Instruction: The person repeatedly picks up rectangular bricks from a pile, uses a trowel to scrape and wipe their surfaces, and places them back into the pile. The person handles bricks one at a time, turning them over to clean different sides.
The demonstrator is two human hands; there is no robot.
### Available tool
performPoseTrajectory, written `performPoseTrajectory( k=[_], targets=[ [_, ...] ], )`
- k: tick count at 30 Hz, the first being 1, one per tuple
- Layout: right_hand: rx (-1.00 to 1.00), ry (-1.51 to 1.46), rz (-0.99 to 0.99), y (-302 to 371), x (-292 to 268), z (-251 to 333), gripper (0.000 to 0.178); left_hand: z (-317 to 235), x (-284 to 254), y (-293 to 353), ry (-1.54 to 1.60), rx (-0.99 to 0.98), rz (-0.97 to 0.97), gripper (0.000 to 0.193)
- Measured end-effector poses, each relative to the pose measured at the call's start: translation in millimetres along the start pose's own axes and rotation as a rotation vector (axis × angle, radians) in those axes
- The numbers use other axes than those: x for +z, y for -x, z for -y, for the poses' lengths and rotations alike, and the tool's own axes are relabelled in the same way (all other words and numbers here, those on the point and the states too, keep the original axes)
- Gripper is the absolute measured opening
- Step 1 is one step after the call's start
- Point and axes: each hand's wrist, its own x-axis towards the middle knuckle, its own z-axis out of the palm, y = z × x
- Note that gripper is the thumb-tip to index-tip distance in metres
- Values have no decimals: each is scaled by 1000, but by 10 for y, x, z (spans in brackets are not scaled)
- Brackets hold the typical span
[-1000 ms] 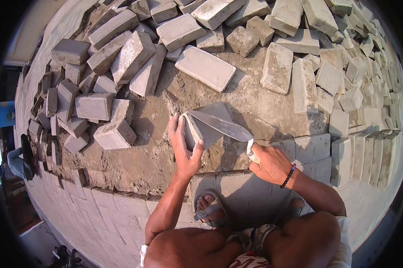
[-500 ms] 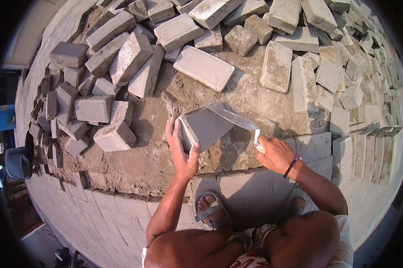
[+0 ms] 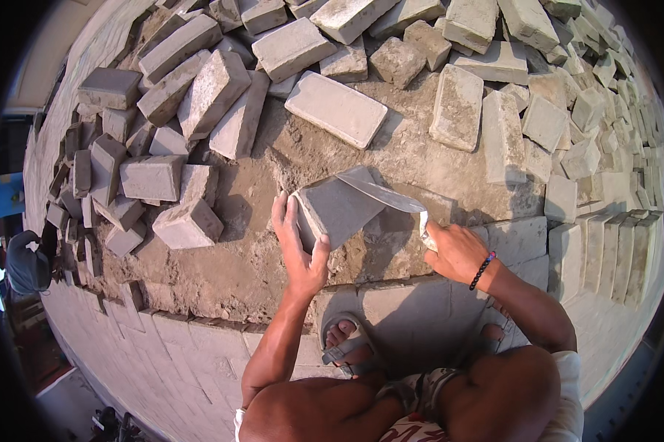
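My left hand [image 3: 300,247] grips the left end of a grey paving brick [image 3: 341,202], thumb on the near edge and fingers along the far side. The brick is tilted over the loose dirt. In my right hand [image 3: 458,253] is a trowel [image 3: 383,194], its pale handle mostly hidden by my fist. Its long metal blade reaches left across the top of the brick, the tip near the brick's far edge. Whether the blade presses on the brick, I cannot tell.
Loose paving bricks [image 3: 336,109] lie scattered and heaped on the far side and both flanks. Laid pavers [image 3: 405,309] run under my sandalled feet, with a raised edge along the dirt [image 3: 251,272]. Another person [image 3: 27,261] is at the far left.
My hands, the brick and the trowel hold nearly the same pose. The person at the far left has shifted posture slightly.
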Motion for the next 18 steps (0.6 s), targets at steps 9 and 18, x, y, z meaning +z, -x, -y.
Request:
performPoseTrajectory(
  k=[9,18],
  targets=[
    [13,10,-62,-238,212,-396,29,-25,-25,1,-17,9,27,77],
    [66,-62,-51,-156,360,-328,32,-90,54,-46,-15,22,19,75]
  ],
)
